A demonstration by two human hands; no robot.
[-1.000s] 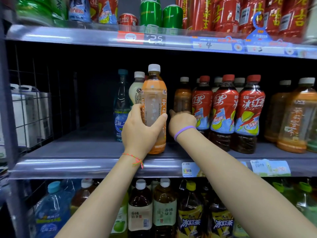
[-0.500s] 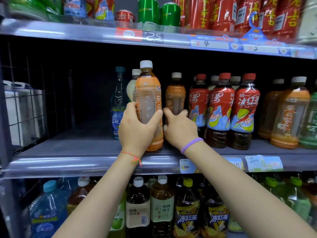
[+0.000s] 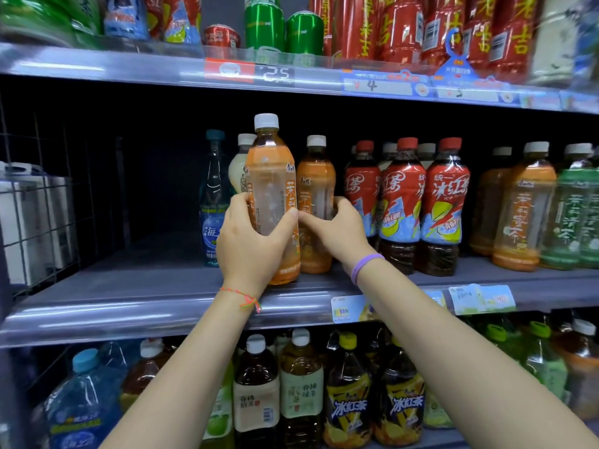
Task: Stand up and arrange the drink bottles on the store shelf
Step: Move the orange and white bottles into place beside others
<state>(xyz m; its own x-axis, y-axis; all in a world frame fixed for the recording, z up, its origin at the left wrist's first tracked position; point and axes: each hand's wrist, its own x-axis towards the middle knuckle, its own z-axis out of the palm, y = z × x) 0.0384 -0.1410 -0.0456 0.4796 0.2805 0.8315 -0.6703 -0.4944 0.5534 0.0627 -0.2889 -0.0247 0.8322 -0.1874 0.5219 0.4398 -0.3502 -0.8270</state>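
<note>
Head view: since a second ago, right hand [image 3: 340, 228] drawn forward from deep behind, grip now curled round second orange tea bottle [image 3: 316, 189]. Left hand [image 3: 249, 241] grip clamped on front orange tea bottle [image 3: 270, 189], upright on middle shelf [image 3: 136, 286], just left of the second. Pair nearly aligned.

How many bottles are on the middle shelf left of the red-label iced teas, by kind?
Blue-capped water bottle: 1
Cream bottle with white cap: 1
Orange-label tea bottles: 2, one gripped by the left hand, one by the right hand
Total: 4
</note>
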